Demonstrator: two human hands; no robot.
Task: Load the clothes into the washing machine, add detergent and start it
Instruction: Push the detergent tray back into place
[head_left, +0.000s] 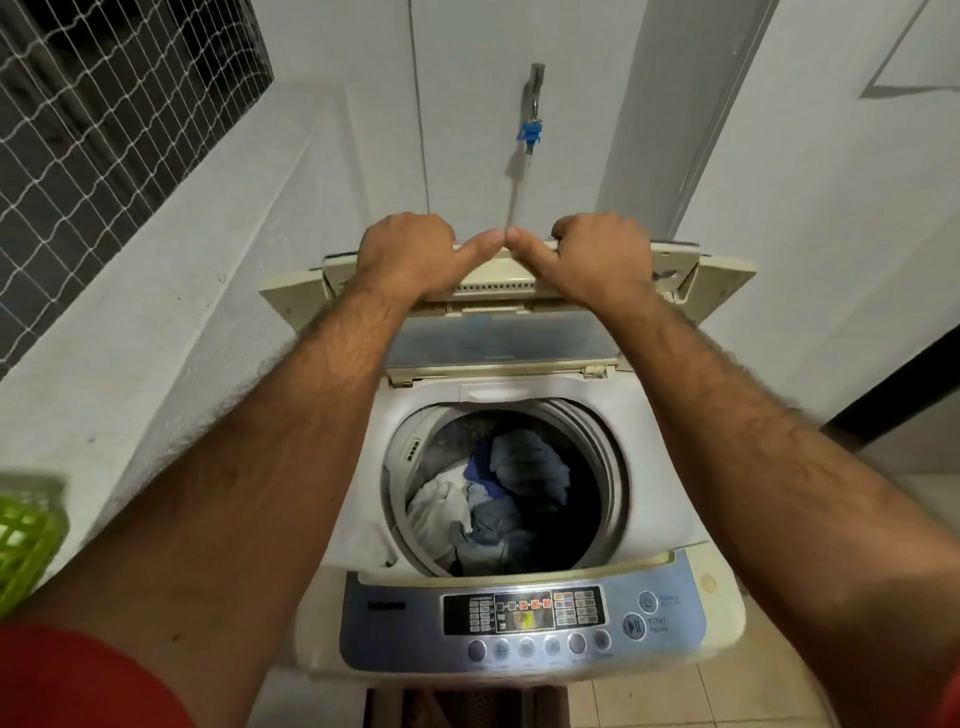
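Observation:
A white top-loading washing machine (670, 467) stands in front of me with its folding lid (498, 332) raised and folded at the back. My left hand (415, 254) and my right hand (597, 257) both grip the lid's top edge, fingers curled over it, thumbs touching in the middle. Inside the drum lie clothes (488, 499), white, blue and grey. The control panel (524, 618) at the front has lit red indicators and a row of round buttons.
A green plastic basket (26, 535) sits at the far left edge. A wall tap with a blue fitting (531, 130) and a hose hangs behind the machine. A netted window fills the upper left. White walls close in on both sides; tiled floor lies below.

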